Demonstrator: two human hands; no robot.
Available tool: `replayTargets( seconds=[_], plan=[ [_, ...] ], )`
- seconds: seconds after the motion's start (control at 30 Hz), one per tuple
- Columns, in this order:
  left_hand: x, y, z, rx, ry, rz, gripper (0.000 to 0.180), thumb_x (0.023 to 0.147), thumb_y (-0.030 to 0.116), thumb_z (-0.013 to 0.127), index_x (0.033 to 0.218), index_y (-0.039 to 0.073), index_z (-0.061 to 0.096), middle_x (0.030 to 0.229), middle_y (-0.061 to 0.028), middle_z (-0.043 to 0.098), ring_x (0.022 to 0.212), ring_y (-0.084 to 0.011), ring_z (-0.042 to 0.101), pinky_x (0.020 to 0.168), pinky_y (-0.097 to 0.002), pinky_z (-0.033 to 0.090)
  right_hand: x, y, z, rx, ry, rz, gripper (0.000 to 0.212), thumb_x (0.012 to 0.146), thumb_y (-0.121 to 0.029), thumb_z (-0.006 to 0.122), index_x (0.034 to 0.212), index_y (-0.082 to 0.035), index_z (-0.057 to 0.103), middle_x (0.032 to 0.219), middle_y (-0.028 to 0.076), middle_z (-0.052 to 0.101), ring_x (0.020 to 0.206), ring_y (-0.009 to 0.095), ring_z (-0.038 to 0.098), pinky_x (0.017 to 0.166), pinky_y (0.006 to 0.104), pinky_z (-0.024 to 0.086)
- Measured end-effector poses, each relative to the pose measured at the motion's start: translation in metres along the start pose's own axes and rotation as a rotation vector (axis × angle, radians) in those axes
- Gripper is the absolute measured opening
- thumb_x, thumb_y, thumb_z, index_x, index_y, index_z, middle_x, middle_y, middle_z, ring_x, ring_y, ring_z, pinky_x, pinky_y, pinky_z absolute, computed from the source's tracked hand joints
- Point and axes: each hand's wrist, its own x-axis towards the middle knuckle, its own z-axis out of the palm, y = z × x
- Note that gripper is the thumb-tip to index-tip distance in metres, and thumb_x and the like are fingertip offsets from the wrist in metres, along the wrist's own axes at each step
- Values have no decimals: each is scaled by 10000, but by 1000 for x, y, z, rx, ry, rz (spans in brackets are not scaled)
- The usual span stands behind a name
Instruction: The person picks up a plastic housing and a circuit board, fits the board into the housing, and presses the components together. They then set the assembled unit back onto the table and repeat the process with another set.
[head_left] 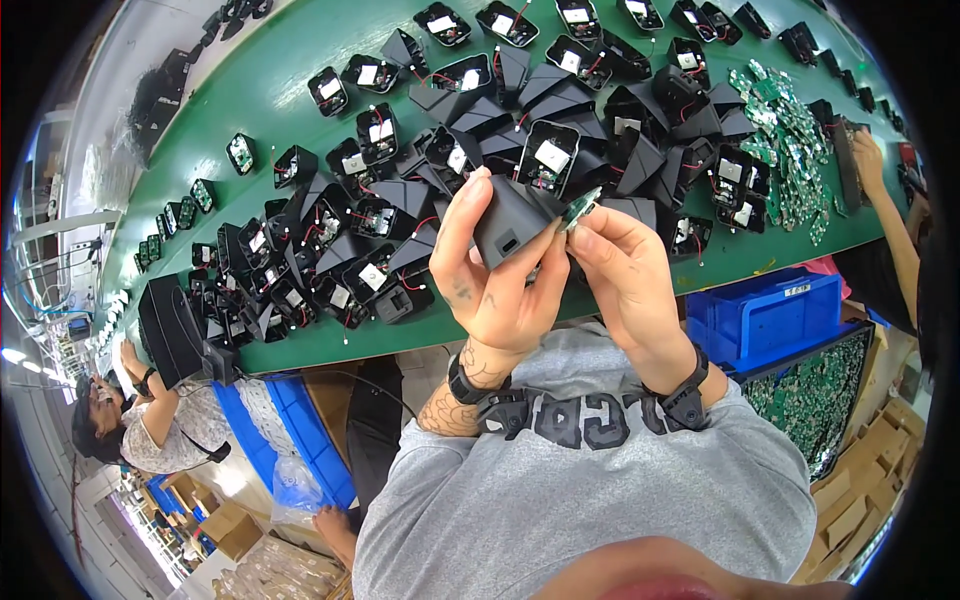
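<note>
My left hand [500, 285] is closed round a black plastic housing [508, 225], tilted, with a small rectangular slot in the face toward me. Beside its open end, my right hand [630, 265] pinches a small green circuit board [580, 208] between thumb and fingers. The board touches or nearly touches the housing's rim; I cannot tell whether part of it is inside. Just beyond my hands stands another black housing [551, 155], its open side up, with a white block inside.
Many black housings with red wires cover the green table [330, 40]. A heap of green circuit boards [785, 140] lies at the right. Below the table edge are a blue bin [765, 315] and a tray of boards [815, 395]. Co-workers [165, 420] sit at both sides.
</note>
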Motion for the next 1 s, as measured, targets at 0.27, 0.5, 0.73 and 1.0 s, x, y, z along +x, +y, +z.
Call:
replayTargets(
  seconds=[0.27, 0.5, 0.73, 1.0],
  plan=[
    [4, 2, -3, 9, -31, -11, 300, 648, -39, 754, 930, 55, 715, 1260, -144, 420, 1150, -353, 506, 954, -422, 462, 1, -1, -6, 61, -46, 77, 196, 904, -131, 610, 1024, 24, 615, 1008, 68, 643, 944, 123, 592, 905, 290, 456],
    [3, 3, -5, 0, -64, -12, 271, 669, -32, 749, 924, 52, 713, 1267, -148, 413, 1151, -359, 503, 935, -414, 470, 2, -1, -12, 72, -63, 83, 202, 901, -120, 613, 1040, 27, 614, 1015, 76, 644, 959, 135, 598, 898, 305, 472],
    [5, 1, -7, -46, -138, 12, 259, 685, -57, 722, 930, 21, 689, 1290, -165, 396, 1168, -375, 494, 933, -428, 470, 2, 2, -17, 89, -30, 95, 166, 880, -79, 631, 1012, 19, 613, 1004, 74, 643, 942, 137, 606, 890, 302, 488],
    [3, 2, -4, -68, -112, -30, 139, 748, 23, 694, 886, 10, 701, 1301, -222, 443, 1140, -348, 513, 946, -404, 439, 5, -7, -8, -11, 34, -15, 113, 834, -21, 660, 928, -33, 597, 993, 37, 592, 882, 112, 590, 821, 250, 477]
  ],
)
